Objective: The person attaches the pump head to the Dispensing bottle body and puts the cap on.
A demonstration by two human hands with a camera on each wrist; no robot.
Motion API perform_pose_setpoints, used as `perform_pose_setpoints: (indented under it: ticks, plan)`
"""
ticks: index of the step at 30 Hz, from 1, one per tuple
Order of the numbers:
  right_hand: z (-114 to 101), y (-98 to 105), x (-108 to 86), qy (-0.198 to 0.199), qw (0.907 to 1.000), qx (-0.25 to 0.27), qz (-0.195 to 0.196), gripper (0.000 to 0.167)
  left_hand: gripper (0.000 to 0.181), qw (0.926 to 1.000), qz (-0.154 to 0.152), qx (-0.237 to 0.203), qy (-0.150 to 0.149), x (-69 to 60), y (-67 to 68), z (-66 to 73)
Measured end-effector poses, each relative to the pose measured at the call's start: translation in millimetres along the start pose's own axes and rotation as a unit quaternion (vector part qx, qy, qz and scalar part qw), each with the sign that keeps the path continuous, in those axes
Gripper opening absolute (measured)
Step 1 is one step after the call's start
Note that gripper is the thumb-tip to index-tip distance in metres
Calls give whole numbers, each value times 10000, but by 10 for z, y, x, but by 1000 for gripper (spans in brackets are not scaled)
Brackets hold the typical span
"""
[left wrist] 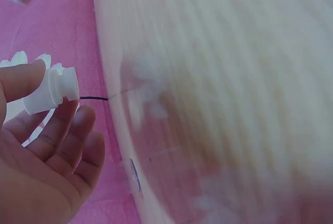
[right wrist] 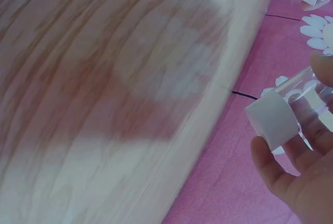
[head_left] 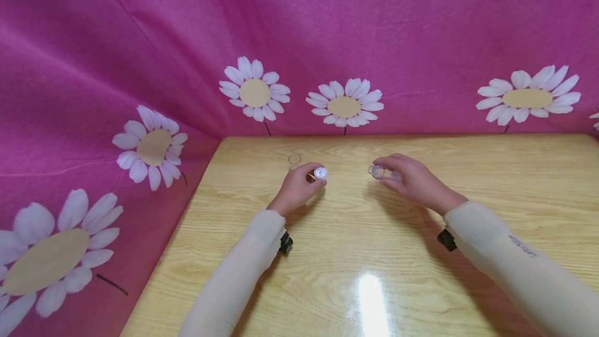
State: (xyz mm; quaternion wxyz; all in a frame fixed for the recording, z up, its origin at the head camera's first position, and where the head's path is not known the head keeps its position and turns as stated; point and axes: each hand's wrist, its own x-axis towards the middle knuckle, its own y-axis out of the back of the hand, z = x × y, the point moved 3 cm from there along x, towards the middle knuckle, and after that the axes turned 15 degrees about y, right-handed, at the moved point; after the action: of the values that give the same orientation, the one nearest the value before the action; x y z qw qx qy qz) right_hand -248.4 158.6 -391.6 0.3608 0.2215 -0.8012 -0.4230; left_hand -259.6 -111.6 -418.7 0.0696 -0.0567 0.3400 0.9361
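Observation:
Between thumb and fingers, my left hand (head_left: 297,187) pinches a small white plastic piece (head_left: 320,173). The left wrist view shows this white piece (left wrist: 49,91) with a stepped, narrower neck. My right hand (head_left: 414,178) grips a clear cylindrical container (head_left: 376,172) from its side. A white cap or base (right wrist: 273,119) covers one end of that container in the right wrist view. Both hands are raised over the wooden table, apart from each other. Behind the left hand stands a clear round piece with a thin dark rim (head_left: 295,159); its exact kind is unclear.
The light wooden table (head_left: 337,254) meets a pink cloth (head_left: 421,25) with white daisies at its back and left edges. Bright glare (head_left: 373,303) lies near the front. Dark wrist cameras sit under both sleeves.

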Motion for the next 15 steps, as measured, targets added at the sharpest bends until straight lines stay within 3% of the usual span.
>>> perform_pose_setpoints:
  ticks: [15]
  plan:
    - [-19, -55, 35, 50, 9999, 87, -35, 41, 41, 10000, -46, 70, 31, -68, -5, -78]
